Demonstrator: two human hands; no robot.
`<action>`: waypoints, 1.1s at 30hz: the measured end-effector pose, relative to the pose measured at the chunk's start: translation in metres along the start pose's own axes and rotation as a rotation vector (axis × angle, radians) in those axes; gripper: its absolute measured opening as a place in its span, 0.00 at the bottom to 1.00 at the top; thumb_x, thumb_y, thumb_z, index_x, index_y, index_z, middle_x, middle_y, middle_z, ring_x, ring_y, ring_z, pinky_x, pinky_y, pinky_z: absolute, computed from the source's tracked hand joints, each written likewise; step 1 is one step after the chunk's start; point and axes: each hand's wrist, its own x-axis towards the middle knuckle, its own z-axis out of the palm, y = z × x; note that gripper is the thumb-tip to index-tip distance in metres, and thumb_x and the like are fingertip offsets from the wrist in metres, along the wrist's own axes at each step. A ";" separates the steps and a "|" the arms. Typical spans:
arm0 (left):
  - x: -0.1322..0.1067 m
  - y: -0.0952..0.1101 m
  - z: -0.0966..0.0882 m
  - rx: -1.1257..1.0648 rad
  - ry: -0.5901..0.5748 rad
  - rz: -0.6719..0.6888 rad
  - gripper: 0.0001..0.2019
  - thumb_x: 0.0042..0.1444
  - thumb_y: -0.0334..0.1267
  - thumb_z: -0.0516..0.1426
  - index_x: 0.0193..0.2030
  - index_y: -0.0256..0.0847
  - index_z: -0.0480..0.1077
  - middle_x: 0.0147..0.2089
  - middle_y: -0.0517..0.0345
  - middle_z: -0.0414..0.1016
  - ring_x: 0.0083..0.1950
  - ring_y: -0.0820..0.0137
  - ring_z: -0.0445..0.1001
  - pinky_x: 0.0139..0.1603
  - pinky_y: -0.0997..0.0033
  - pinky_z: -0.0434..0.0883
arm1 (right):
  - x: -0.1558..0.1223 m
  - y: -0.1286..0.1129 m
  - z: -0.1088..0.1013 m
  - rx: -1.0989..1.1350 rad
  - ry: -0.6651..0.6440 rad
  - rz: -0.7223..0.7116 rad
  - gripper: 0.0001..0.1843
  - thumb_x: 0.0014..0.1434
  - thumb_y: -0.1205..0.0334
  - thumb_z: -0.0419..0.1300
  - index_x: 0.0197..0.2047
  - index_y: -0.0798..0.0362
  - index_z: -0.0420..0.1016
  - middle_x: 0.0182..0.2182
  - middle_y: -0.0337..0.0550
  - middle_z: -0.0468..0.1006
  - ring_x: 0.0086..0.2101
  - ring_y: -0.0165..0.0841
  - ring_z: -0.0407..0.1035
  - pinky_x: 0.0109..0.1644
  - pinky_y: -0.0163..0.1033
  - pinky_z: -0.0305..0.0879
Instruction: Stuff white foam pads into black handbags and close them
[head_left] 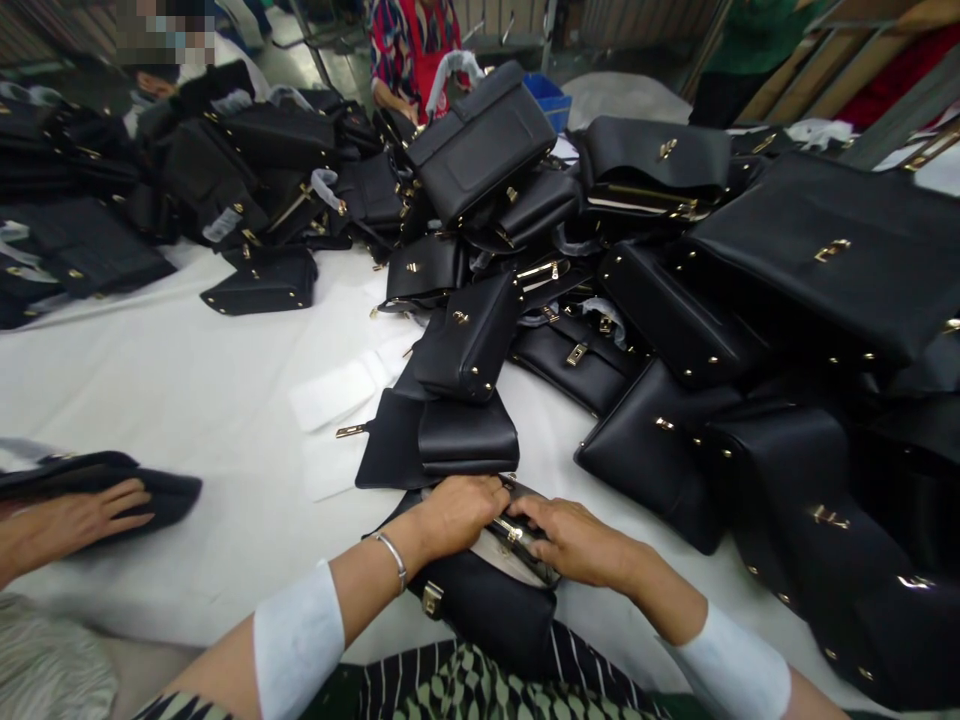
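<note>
A black handbag (495,605) lies at the table's near edge, close against my body. Its top is spread apart, showing a pale lining and a gold zip. My left hand (459,515) is closed with curled fingers at the far side of that opening; the fingertips are partly hidden. From the right, my right hand (581,540) grips the edge of the opening beside the zip, thumb and fingers bent around it. A gold clasp (432,599) shows on the front flap. Just beyond my hands lies a small black bag (469,435) with its flap folded out to the left.
Many black handbags (832,250) are heaped ahead and to the right on a white-covered table (225,380). White paper pieces (337,392) lie left of centre. Another person's hand (82,520) rests on a dark bag at left. Other people stand across the table.
</note>
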 end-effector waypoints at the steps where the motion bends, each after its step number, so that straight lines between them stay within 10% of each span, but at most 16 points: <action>1: 0.000 0.000 -0.002 -0.009 -0.002 0.015 0.09 0.56 0.24 0.50 0.39 0.39 0.67 0.40 0.54 0.75 0.40 0.66 0.73 0.41 0.69 0.72 | 0.001 -0.001 0.000 -0.015 0.010 0.008 0.23 0.53 0.67 0.55 0.54 0.49 0.66 0.45 0.45 0.77 0.44 0.40 0.72 0.48 0.42 0.64; 14: -0.001 -0.001 0.000 -0.062 0.008 0.020 0.03 0.57 0.31 0.55 0.38 0.40 0.68 0.39 0.55 0.74 0.40 0.66 0.72 0.40 0.70 0.71 | 0.011 0.004 -0.003 -0.042 -0.032 0.035 0.17 0.54 0.63 0.57 0.48 0.49 0.68 0.36 0.40 0.78 0.35 0.35 0.72 0.37 0.36 0.61; 20: 0.006 0.001 0.001 -0.013 0.043 0.047 0.05 0.60 0.34 0.53 0.40 0.38 0.69 0.39 0.53 0.74 0.40 0.64 0.72 0.40 0.67 0.71 | 0.026 -0.001 0.011 -0.269 0.048 0.099 0.16 0.55 0.70 0.49 0.48 0.56 0.66 0.45 0.54 0.76 0.43 0.44 0.73 0.43 0.42 0.64; 26: 0.006 0.001 -0.007 -0.057 0.041 0.072 0.08 0.63 0.35 0.49 0.41 0.40 0.69 0.38 0.54 0.75 0.40 0.65 0.73 0.40 0.67 0.70 | 0.005 0.009 -0.015 -0.057 -0.073 -0.006 0.16 0.59 0.63 0.54 0.51 0.49 0.67 0.44 0.42 0.78 0.44 0.38 0.72 0.46 0.38 0.64; 33: 0.010 0.002 -0.010 -0.080 0.047 0.015 0.03 0.58 0.35 0.56 0.38 0.39 0.66 0.39 0.54 0.75 0.41 0.63 0.75 0.40 0.66 0.71 | -0.013 -0.004 0.007 -0.067 0.149 0.048 0.22 0.57 0.61 0.60 0.56 0.49 0.66 0.49 0.44 0.76 0.50 0.41 0.69 0.62 0.52 0.51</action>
